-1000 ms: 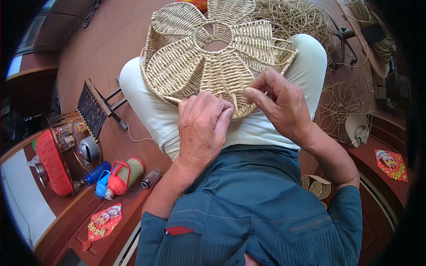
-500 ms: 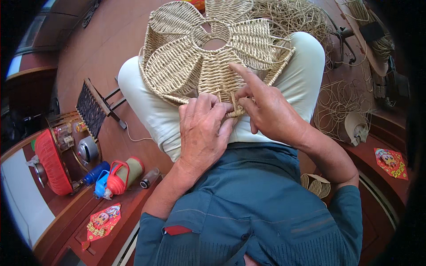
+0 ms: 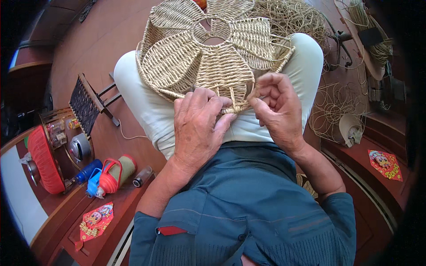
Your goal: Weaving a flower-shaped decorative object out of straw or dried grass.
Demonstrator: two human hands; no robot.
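A flower-shaped basket (image 3: 224, 68) woven from straw-coloured twisted cord rests across my lap, with petal panels around a round central opening. My left hand (image 3: 195, 126) is closed on the basket's near rim, thumb below and fingers above. Just right of it, short upright cords join the rim to the near petal. My right hand (image 3: 279, 106) is at the right end of this stretch of rim, thumb and forefinger pinched on a thin strand of cord (image 3: 251, 95) that is mostly hidden by the fingertips. Its other fingers are curled.
Loose cord lies in a large tangled heap (image 3: 293, 20) beyond my right knee, with more coils on the floor at right. A small stool (image 3: 91, 104) stands to the left. Nearby are a red-topped jug (image 3: 108, 177), a glass jar (image 3: 142, 176) and a red mesh cover (image 3: 46, 162).
My right hand has moved right, off the near petal, and its forefinger has gone from pointing outward to pinching with the thumb. My left hand stays on the rim.
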